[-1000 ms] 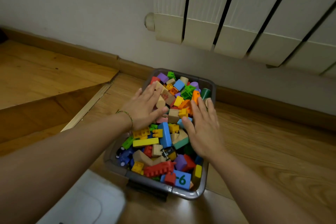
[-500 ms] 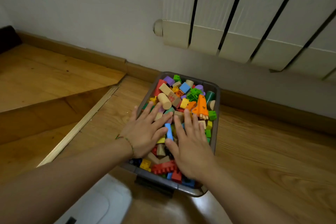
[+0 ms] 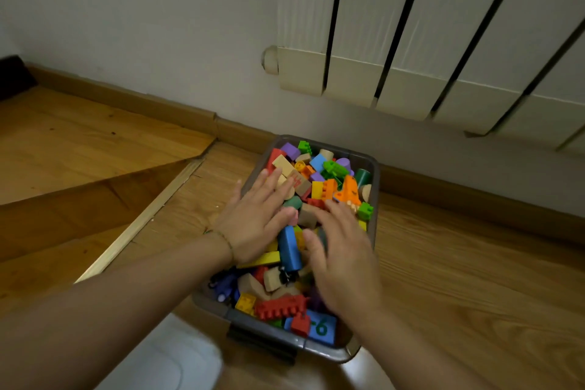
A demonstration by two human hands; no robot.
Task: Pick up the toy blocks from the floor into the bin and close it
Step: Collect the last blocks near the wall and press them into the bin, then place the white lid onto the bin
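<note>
- The left hand (image 3: pixel 259 218) is lying flat on the toy blocks (image 3: pixel 319 180), its fingers straight and slightly spread; no block is being gripped.
- The right hand (image 3: pixel 345 260) is blurring a little; its fingers are reaching out straight, a little apart, and resting on the pile, curled round nothing.
- The blocks are sitting heaped in the grey bin (image 3: pixel 376 187), beneath and beyond both sets of fingertips.
- A blue block (image 3: pixel 289 248) is lying between the two thumbs.
- An orange piece (image 3: pixel 348 190) is sitting just beyond the right fingertips.
- A red toothed block (image 3: pixel 280 307) and a blue tile marked 6 (image 3: pixel 323 328) are lying behind the palms, toward the wrists.
- The bin is standing open on the wooden floor (image 3: pixel 459 263), under a radiator (image 3: pixel 411 41).
- A bracelet (image 3: pixel 226 242) is circling the left wrist.
</note>
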